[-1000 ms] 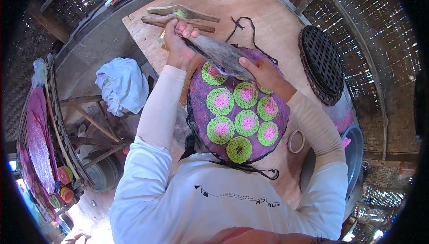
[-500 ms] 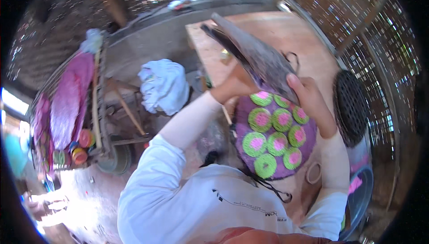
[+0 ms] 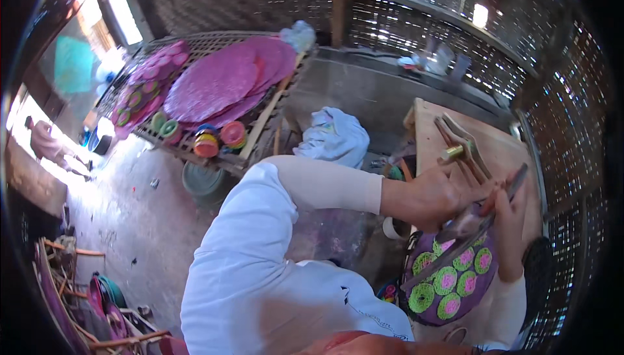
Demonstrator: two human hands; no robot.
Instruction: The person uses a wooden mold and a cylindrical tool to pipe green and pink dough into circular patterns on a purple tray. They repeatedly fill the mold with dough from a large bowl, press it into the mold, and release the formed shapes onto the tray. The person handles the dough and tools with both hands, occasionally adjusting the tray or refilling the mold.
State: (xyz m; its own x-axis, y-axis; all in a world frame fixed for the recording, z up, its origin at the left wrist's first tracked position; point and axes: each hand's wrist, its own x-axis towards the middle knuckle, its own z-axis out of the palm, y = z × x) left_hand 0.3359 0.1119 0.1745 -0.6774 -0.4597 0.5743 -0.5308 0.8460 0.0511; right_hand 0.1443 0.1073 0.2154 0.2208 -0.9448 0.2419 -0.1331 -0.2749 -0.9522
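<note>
My left hand [image 3: 445, 192] and my right hand [image 3: 507, 215] are closed on a long, greyish wooden board-like tool [image 3: 465, 228], held slantwise at the right; some fingers are hidden behind it. Under the tool lies a round purple pad [image 3: 474, 303] carrying several green, lacy discs [image 3: 448, 278], most with pink centres. Beyond my hands, on the pale wooden table [image 3: 429, 118], are curved wooden pieces [image 3: 465, 140] with a small yellowish thing [image 3: 451, 153] on them.
A slatted rack [image 3: 273, 134] at the left holds purple oval sheets [image 3: 208, 85] and coloured small containers [image 3: 206, 146]. A white cloth [image 3: 331, 137] lies beside the table. A bucket [image 3: 201, 179] is below the rack. Another person [image 3: 45, 140] is in the bright doorway. Wooden stuff [image 3: 71, 290] lies lower left.
The view has swung left, showing more of the rack and the doorway. My hands and the tool have turned to a steeper slant, now rising toward the right.
</note>
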